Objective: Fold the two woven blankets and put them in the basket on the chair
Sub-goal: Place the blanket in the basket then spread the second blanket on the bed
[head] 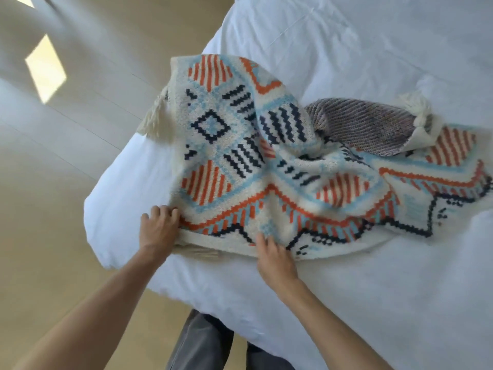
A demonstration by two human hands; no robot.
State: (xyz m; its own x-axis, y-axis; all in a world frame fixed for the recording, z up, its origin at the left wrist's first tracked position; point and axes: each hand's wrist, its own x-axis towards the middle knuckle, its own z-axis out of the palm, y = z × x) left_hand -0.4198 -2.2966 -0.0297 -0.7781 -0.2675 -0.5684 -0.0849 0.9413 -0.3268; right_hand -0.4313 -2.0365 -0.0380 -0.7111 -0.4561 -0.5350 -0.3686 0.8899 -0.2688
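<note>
I see blanket [240, 161] rumpled on bed [346, 303]. L hand [159, 227] fingers curled, gripping near corner. R hand [275, 260] on near hem; grip can't tell.

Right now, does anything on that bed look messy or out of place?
Yes: the woven blanket lies rumpled on the white bed, and its far right corner is flipped over, showing the grey underside.
</note>
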